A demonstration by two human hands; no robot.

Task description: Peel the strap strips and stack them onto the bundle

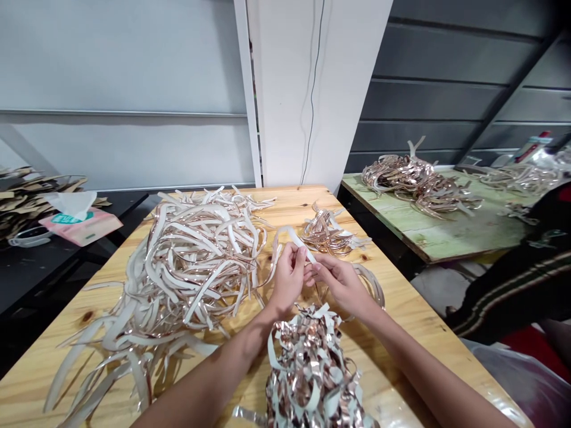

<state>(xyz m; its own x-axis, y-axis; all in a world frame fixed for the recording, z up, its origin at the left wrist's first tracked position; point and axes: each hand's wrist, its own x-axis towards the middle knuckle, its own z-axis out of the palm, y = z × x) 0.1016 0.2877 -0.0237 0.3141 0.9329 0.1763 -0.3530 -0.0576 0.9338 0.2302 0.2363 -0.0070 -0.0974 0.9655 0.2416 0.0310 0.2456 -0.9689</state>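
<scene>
Both of my hands meet over the middle of the wooden table, pinching one long strip [292,234] with a whitish side. My left hand [289,274] has thumb and fingers closed on it, and the strip loops up and over to the left from there. Close against it, my right hand [341,280] grips the same strip between thumb and fingers. Below my hands, between my forearms, lies a bundle [312,368] of short curled white and rose-gold strips. A large tangled pile of strips [196,261] spreads to the left. Curved strips [372,282] show behind my right hand.
A smaller pile of shiny strips [328,232] sits at the wooden table's [401,356] far right. On the left, a tissue pack [82,224] rests on a dark table. The green table [401,229] to the right bears more strips; a person's dark-clothed leg [499,285] is beside it.
</scene>
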